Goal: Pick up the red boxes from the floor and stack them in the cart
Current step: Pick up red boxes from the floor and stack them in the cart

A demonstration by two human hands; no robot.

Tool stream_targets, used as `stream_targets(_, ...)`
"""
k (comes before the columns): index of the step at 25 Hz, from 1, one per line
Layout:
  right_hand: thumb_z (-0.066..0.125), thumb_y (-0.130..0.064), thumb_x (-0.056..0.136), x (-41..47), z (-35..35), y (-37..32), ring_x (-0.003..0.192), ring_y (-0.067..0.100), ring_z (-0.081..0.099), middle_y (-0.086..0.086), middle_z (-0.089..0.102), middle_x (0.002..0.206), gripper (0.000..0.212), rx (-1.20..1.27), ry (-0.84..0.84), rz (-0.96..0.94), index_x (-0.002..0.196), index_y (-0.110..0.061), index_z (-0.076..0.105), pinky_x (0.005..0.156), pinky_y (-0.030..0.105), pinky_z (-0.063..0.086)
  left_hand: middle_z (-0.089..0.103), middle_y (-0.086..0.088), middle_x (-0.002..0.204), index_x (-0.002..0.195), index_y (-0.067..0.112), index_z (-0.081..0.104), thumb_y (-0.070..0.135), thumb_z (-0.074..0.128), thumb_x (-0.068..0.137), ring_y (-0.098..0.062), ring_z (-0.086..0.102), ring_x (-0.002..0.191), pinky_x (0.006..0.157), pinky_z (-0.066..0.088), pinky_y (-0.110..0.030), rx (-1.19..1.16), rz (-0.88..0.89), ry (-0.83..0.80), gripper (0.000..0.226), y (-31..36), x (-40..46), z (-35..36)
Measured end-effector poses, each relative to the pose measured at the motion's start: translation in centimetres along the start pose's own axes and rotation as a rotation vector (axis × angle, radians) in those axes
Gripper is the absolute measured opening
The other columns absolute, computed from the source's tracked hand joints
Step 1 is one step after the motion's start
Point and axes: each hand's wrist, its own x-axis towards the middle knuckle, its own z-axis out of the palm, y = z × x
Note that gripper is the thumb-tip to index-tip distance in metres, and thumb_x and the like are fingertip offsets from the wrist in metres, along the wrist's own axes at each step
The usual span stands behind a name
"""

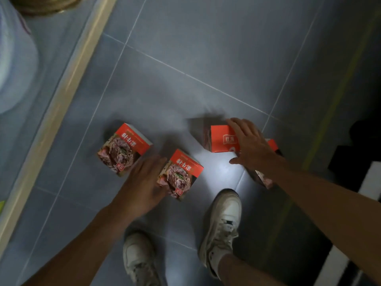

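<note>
A red box (223, 141) on the grey tiled floor (206, 58) is covered by the spread fingers of the right hand (250, 146), not yet clasped. A second red box (181, 174) is touched at its side by the open left hand (142, 186). A third red box (123, 149) lies just beyond, and white shoes (222, 219) are seen nearby.

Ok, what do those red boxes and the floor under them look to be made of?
The red boxes look like thin printed cardboard: sharp folded edges, flat panels, a food photo and lettering on a slightly glossy face. The floor looks like glazed grey ceramic tile, judging by the pale grout lines and the bright glare patch; it could be stone-look vinyl.
</note>
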Motion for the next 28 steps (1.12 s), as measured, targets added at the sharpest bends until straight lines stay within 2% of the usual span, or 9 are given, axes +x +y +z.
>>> stream_targets(5,0.090,-0.032,0.072,1.4,1.3,0.3,0.135,0.031,0.043,0.005,0.044,0.149,0.096,0.051,0.108,0.020,0.149,-0.020,0.035,0.110,0.057,0.041,0.052,-0.009,0.139,0.140,0.011,0.048,0.046,0.050,0.083,-0.020,0.038,0.133,0.104,0.036,-0.037,-0.082,-0.038,0.008,0.067,-1.1,-0.2,1.9)
stream_targets(8,0.089,-0.033,0.073,-0.4,0.0,-0.3,0.132,0.032,0.045,0.007,0.047,0.145,0.091,0.061,0.117,-0.003,0.147,-0.016,0.040,0.108,0.058,0.042,0.050,-0.006,0.141,0.143,0.015,0.045,0.051,0.055,0.082,-0.017,0.036,0.133,0.101,0.035,-0.034,-0.132,-0.116,-0.042,0.071,-1.0,-0.8,1.5)
stream_targets(11,0.089,-0.035,0.072,-2.7,-1.7,-0.7,0.127,0.032,0.050,0.007,0.051,0.141,0.087,0.112,0.166,-0.012,0.144,-0.015,0.044,0.105,0.052,0.045,0.041,-0.005,0.150,0.149,0.016,0.037,0.048,0.071,0.080,-0.022,0.033,0.141,0.106,0.035,-0.035,-0.250,-0.316,-0.130,0.083,-0.7,-0.5,1.3)
stream_targets(14,0.089,-0.039,0.070,-4.4,-2.6,-0.8,0.125,0.029,0.052,0.003,0.052,0.140,0.088,0.127,0.195,-0.004,0.143,-0.020,0.043,0.101,0.050,0.049,0.035,-0.006,0.155,0.152,0.017,0.032,0.048,0.083,0.068,-0.026,0.030,0.145,0.112,0.034,-0.044,-0.458,-0.584,-0.173,0.103,-0.2,0.2,2.0)
stream_targets(16,0.089,-0.041,0.070,-4.9,-2.7,-0.6,0.124,0.026,0.051,0.001,0.051,0.139,0.089,0.166,0.198,-0.010,0.143,-0.022,0.041,0.100,0.052,0.050,0.041,-0.007,0.148,0.149,0.017,0.034,0.043,0.089,0.061,-0.026,0.037,0.140,0.105,0.039,-0.041,-0.660,-0.766,-0.116,0.107,-0.1,0.1,3.6)
stream_targets(18,0.090,-0.042,0.070,-5.0,-2.6,-0.3,0.123,0.026,0.052,0.002,0.052,0.139,0.089,0.203,0.216,-0.023,0.142,-0.022,0.041,0.099,0.052,0.052,0.042,-0.007,0.145,0.146,0.015,0.034,0.046,0.093,0.043,-0.027,0.042,0.134,0.098,0.043,-0.038,-0.790,-0.891,-0.093,0.122,-0.4,-0.2,5.6)
stream_targets(22,0.092,-0.038,0.068,-4.3,-1.6,0.2,0.122,0.027,0.053,0.002,0.053,0.138,0.090,0.241,0.250,-0.045,0.141,-0.024,0.041,0.098,0.051,0.052,0.046,-0.004,0.146,0.149,0.020,0.032,0.051,0.097,0.017,-0.024,0.050,0.129,0.098,0.051,-0.043,-0.933,-0.983,0.012,0.150,-1.5,-0.2,9.9)
stream_targets(25,0.093,-0.036,0.066,-3.3,-0.6,0.1,0.120,0.029,0.056,0.006,0.057,0.135,0.088,0.265,0.279,-0.051,0.139,-0.018,0.048,0.099,0.050,0.052,0.050,-0.001,0.140,0.140,0.026,0.044,0.056,0.098,0.013,-0.024,0.056,0.124,0.096,0.055,-0.048,-0.920,-0.989,0.118,0.141,-2.2,0.1,13.2)
stream_targets(28,0.094,-0.035,0.065,-2.6,0.1,-0.3,0.120,0.031,0.057,0.007,0.057,0.135,0.090,0.281,0.271,-0.055,0.140,-0.015,0.049,0.101,0.053,0.050,0.056,-0.003,0.135,0.132,0.023,0.055,0.056,0.099,0.021,-0.024,0.060,0.119,0.092,0.057,-0.045,-0.911,-1.019,0.252,0.124,-2.2,0.6,14.6)
